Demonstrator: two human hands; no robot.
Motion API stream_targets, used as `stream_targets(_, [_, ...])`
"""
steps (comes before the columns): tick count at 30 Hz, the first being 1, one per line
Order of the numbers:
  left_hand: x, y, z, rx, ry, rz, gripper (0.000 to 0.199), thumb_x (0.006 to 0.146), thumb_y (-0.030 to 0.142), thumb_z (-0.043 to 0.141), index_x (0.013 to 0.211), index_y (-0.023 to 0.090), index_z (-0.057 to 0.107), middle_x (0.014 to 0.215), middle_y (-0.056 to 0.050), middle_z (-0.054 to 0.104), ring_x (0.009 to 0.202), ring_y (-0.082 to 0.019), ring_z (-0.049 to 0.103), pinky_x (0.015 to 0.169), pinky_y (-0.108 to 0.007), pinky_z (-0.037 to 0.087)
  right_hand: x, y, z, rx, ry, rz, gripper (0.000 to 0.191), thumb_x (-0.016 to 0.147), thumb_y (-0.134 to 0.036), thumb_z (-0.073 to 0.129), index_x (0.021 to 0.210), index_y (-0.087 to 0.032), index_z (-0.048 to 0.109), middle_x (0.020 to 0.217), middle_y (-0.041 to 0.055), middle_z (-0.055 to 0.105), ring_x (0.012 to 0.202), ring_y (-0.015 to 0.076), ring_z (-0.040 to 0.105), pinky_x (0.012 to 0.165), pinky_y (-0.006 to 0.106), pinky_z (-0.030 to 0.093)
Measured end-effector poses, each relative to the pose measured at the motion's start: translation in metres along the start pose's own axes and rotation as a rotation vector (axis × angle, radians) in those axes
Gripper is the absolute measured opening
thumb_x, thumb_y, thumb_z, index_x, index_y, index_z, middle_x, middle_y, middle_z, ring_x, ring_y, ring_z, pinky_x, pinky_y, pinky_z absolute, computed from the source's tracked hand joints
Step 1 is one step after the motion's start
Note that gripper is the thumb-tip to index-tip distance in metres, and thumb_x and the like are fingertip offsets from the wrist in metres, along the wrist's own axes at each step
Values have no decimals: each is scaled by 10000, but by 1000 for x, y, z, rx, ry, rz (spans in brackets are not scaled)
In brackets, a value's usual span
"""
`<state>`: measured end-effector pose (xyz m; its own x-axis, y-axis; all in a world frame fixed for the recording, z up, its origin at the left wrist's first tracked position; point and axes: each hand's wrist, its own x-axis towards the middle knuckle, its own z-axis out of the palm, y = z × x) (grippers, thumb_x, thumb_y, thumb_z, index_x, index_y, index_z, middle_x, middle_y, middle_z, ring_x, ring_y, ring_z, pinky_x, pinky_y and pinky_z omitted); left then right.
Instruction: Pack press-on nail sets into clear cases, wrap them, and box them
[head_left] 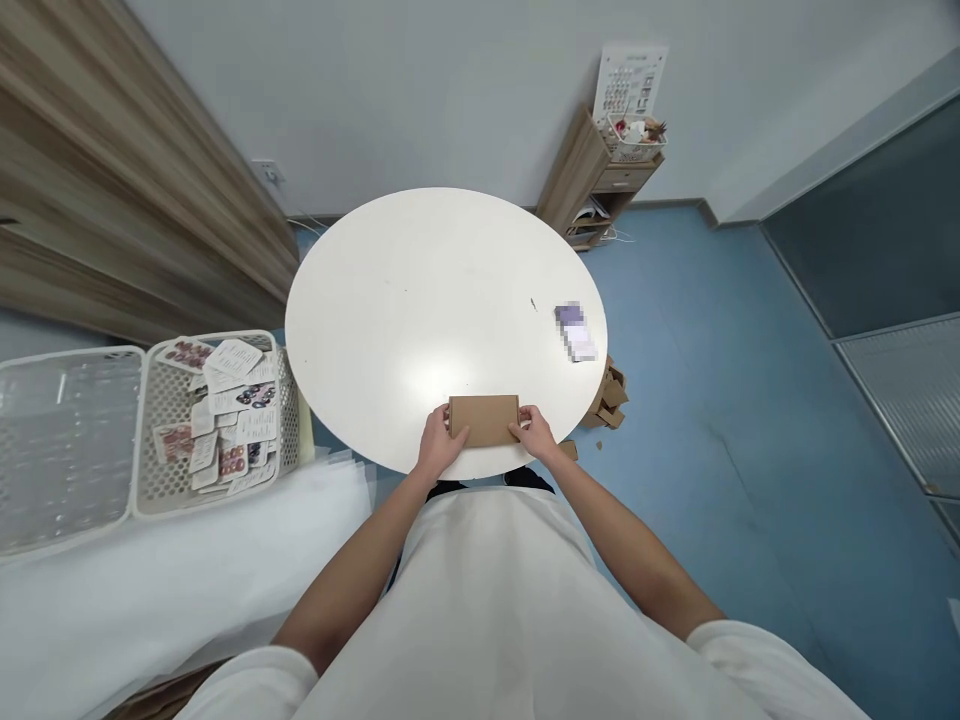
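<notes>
A flat brown cardboard box (484,421), its top closed, lies near the front edge of the white oval table (420,270). My left hand (441,440) grips its left end, thumb on the top and fingers at the side. At the right end, my right hand (534,432) holds it the same way, thumb over the top. The fingertips of both hands are partly hidden by the box.
A pixelated purple-and-white item (575,332) lies on the table's right side. Cardboard pieces (606,400) are on the floor beyond it. A white basket (161,480) of printed cards stands at left. A wooden cabinet (574,175) stands behind the table.
</notes>
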<state>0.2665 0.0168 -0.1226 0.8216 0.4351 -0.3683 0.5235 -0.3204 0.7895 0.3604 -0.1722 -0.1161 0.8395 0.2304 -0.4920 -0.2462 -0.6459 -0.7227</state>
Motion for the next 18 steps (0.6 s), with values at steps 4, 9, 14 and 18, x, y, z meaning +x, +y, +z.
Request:
stream_targets(4, [-2, 16, 11, 38, 41, 4, 552, 694, 358, 592, 1178, 185, 390, 1080, -86, 487, 850, -179, 535, 729, -320, 470, 3, 8, -14, 26, -59, 5, 334, 648, -372, 576, 931, -230, 470, 921, 2, 569, 623, 113, 523, 626, 283, 438])
stream_targets(9, [3, 76, 58, 78, -15, 55, 602, 690, 472, 580, 1191, 198, 388, 1029, -71, 504, 808, -179, 533, 670, -311, 471, 5, 33, -84, 6, 74, -47, 418, 687, -483, 535, 1019, -236, 469, 832, -4, 563, 634, 138, 519, 583, 278, 408])
stream_targets(14, [15, 160, 152, 104, -257, 145, 686, 702, 521, 566, 1267, 201, 345, 1087, -96, 508, 861, -192, 545, 676, -302, 470, 11, 91, -193, 18, 244, -14, 440, 724, -508, 496, 1074, -242, 483, 904, 27, 574, 695, 167, 528, 628, 312, 419])
stream_targets(18, [39, 211, 242, 65, -412, 146, 699, 703, 531, 579, 1262, 185, 343, 1198, -130, 471, 1013, -230, 513, 784, -320, 452, 26, 145, -261, 139, 363, 59, 508, 708, -503, 529, 1119, -211, 464, 1018, 75, 564, 874, 211, 541, 730, 343, 442])
